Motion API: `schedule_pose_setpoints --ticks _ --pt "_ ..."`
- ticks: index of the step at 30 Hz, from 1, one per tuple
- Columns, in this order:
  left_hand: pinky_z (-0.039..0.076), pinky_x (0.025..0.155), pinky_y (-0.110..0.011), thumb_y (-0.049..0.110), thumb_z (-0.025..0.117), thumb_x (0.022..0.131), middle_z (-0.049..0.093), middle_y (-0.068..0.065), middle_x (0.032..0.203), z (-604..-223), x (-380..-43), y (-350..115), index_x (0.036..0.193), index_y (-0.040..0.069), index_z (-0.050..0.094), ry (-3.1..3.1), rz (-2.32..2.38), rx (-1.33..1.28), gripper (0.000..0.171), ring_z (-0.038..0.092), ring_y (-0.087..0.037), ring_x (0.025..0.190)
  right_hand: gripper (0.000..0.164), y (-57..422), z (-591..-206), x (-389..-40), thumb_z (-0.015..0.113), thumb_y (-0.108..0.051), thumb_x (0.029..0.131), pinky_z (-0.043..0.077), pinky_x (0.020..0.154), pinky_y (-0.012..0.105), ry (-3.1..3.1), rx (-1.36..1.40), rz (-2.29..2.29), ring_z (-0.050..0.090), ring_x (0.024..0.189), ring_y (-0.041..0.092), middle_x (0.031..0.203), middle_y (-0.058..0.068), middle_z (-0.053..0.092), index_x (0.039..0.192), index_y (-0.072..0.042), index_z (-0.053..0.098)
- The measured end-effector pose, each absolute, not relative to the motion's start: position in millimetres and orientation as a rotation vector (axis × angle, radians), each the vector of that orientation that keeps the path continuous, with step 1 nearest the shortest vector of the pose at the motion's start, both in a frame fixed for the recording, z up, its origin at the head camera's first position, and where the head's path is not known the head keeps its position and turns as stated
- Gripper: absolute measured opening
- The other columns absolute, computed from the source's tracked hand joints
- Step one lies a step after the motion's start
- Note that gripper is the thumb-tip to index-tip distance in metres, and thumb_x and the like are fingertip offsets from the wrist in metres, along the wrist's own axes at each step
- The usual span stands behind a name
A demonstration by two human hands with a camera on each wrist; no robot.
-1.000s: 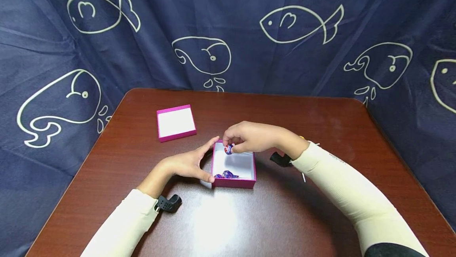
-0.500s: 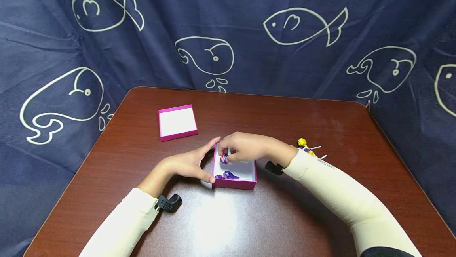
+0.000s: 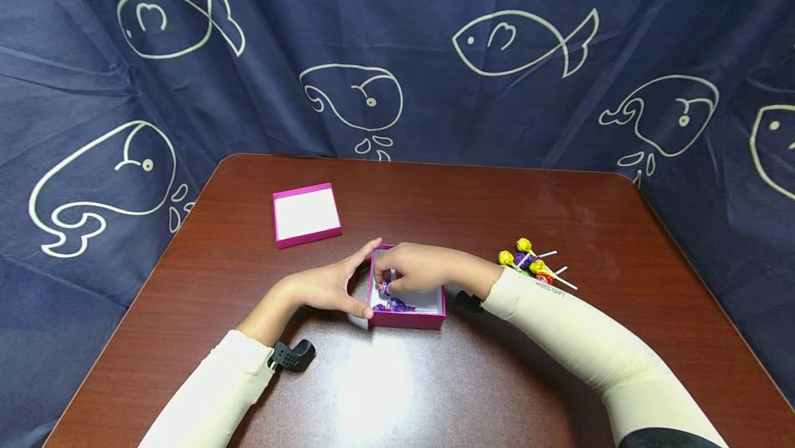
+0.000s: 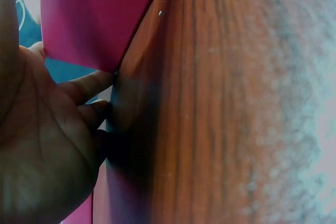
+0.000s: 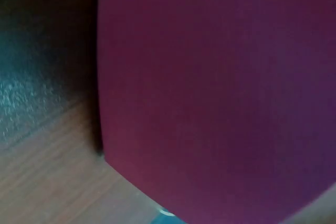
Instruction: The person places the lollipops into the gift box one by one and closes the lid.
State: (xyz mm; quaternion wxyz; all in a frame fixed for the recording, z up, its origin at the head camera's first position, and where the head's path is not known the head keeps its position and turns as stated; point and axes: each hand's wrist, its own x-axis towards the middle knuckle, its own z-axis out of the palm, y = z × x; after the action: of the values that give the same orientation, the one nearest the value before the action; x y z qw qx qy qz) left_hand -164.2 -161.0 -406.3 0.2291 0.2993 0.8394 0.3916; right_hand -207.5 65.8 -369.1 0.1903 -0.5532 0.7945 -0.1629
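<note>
Reach the box (image 3: 406, 322) from six o'clock: the tabletop (image 3: 472, 365) there is bare between the forearms, with only the near wall to clear. The left hand (image 3: 332, 289) blocks nine o'clock. The right hand (image 3: 417, 267) covers much of the interior, its sleeve (image 3: 559, 317) barring four o'clock. A pile of lollipops (image 3: 525, 261) obstructs toward three, the lid (image 3: 307, 215) ten. At one, tabletop stays passable up to the curtain (image 3: 428, 110).

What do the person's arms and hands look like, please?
The left hand and right hand are bare. The left sleeve and right sleeve are cream, the right with small dark lettering. Dark fabric shows past its upper end. A black piece sits at each wrist.
</note>
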Motion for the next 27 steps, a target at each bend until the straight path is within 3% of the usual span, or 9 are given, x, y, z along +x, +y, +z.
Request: schedule_pose_setpoints --ticks 12,27 --pt "0.016 0.118 -0.048 0.042 0.084 0.077 0.009 -0.012 0.164 -404.5 -164.0 -161.6 0.161 0.02 -0.001 2.317 1.056 0.806 0.121 0.013 -0.023 0.148 0.009 60.5 -374.6 -206.1 0.069 -0.01 0.09 0.047 0.073 0.024 2.277 -1.462 -0.476 0.054 0.077 0.006 0.087 -0.008 0.064 0.098 -0.01 0.07" --pt "0.016 0.118 -0.048 0.042 0.085 0.077 0.011 -0.013 0.164 -405.0 -164.6 -160.8 0.161 0.019 -0.001 2.316 1.062 0.809 0.122 0.013 -0.023 0.148 0.008 59.0 -376.5 -205.6 0.073 -0.011 0.088 0.047 0.075 0.024 2.282 -1.385 -0.47 0.055 0.08 0.006 0.087 -0.007 0.064 0.095 -0.011 0.068"
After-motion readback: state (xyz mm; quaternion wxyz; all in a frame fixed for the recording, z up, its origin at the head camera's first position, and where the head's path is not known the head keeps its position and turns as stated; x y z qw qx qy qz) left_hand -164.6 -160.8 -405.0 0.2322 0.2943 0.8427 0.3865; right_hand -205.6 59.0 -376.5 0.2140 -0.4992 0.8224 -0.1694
